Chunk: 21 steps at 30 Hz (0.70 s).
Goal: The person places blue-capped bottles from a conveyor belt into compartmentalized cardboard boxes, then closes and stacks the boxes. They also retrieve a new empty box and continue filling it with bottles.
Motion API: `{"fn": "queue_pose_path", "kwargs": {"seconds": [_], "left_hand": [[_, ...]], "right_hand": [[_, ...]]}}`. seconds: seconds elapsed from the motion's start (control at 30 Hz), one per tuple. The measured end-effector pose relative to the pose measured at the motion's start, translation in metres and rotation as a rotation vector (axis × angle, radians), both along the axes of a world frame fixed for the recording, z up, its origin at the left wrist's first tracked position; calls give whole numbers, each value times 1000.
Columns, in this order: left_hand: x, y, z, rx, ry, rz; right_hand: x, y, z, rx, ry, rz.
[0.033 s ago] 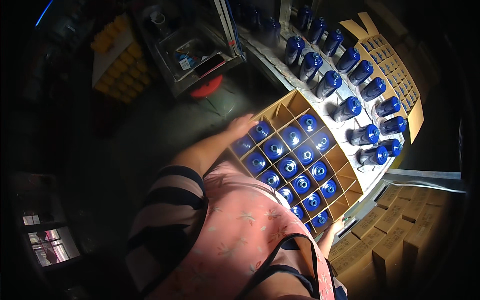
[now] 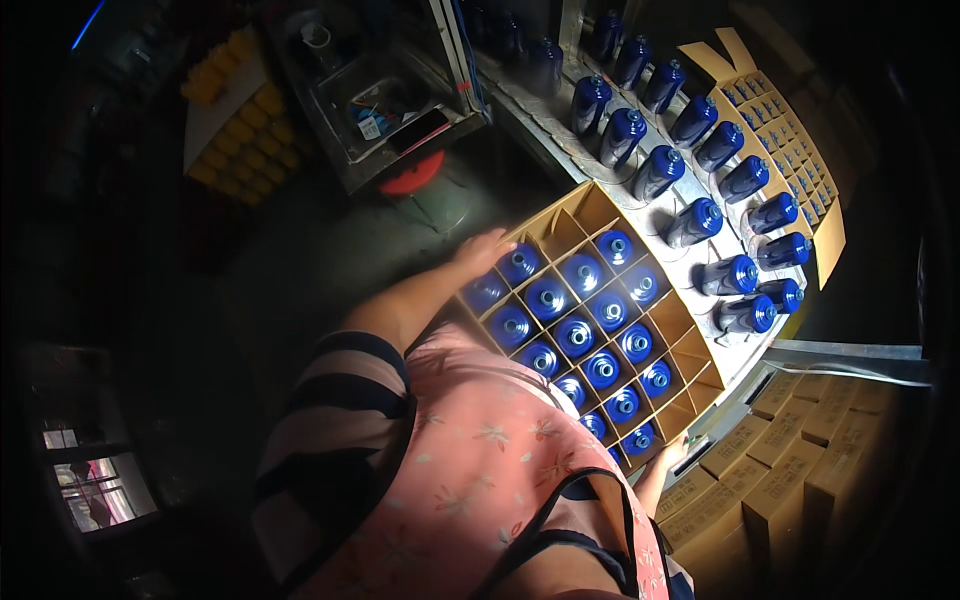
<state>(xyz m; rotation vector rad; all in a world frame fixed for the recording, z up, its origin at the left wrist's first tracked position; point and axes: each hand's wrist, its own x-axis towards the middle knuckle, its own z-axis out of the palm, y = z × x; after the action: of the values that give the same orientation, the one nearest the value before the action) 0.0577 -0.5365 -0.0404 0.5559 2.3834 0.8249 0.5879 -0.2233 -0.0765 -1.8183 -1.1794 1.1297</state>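
An open cardboard box (image 2: 588, 262) with card dividers sits tilted against my front, at the edge of the white line. Many of its compartments hold upright blue bottles (image 2: 603, 369) with rounded shoulders and narrow necks. Several compartments along the far and right sides hold none. My left hand (image 2: 484, 251) grips the box's left end, fingertips over the rim. At the opposite corner my right hand (image 2: 668, 458) holds the box's side, its fingers partly hidden. Beyond the box, two rows of similar bottles (image 2: 696, 222) stand on the line (image 2: 690, 262).
Another divided carton (image 2: 829, 240), flaps open and filled, stands past the line. Closed cartons (image 2: 738, 448) are stacked at the lower right. A red stool (image 2: 412, 173) and a metal sink-like bench (image 2: 350, 165) are at the far left, near yellow items (image 2: 240, 135).
Bottles in the nearer row on the line have shifted slightly toward me; those in the farther row have shifted slightly away. My hands and the box stay put.
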Motion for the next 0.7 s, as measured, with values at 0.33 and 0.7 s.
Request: {"fn": "queue_pose_path", "kwargs": {"seconds": [0.33, 0.7], "left_hand": [[-236, -102, -108, 330, 355, 578], [-519, -144, -149, -246, 265, 351]], "right_hand": [[-138, -28, 109, 109, 49, 129], [-518, -31, 144, 123, -55, 884]]}}
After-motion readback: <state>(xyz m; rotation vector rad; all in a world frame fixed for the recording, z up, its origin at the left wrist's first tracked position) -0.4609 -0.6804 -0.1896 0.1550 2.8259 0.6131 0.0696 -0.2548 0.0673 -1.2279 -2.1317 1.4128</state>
